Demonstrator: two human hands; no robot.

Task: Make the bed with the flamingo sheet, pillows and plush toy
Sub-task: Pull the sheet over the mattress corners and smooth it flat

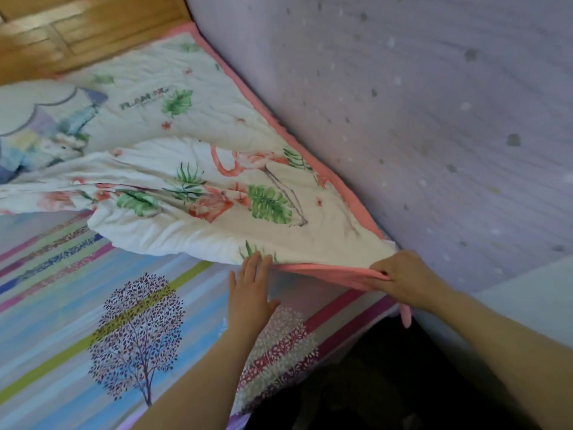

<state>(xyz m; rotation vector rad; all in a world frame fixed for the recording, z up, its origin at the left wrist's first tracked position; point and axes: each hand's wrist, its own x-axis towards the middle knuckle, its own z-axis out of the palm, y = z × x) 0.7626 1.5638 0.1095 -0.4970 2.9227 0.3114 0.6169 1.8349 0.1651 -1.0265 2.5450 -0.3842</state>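
Flamingo sheet [217, 169]: white quilted cover printed with flamingos, green leaves and small flowers, edged in pink. It is laid along the lilac wall [434, 119], with its long pink border touching the foot of the wall. The part away from the wall is bunched into folds, and its near edge is lifted off the bedsheet.

Right hand [403, 280]: seen close to the wall, at the sheet's near corner. The pink border is pinched between thumb and curled fingers, so the sheet runs away from this hand, up along the wall. A pink strip [406, 315] is seen hanging just below the hand.

Left hand [251, 287]: placed farther from the wall, palm down, fingers straight and close together, thumb held out. Its fingertips are laid against the sheet's near edge; the sheet lies just beyond them.

Striped bedsheet [93, 305]: tree-printed, spread under both hands, out from the wall.

Pillow [40, 125]: castle-printed, set well apart from the wall, partly covered by the sheet's folds.

Wooden headboard [77, 29]: met by the wall at the far corner.
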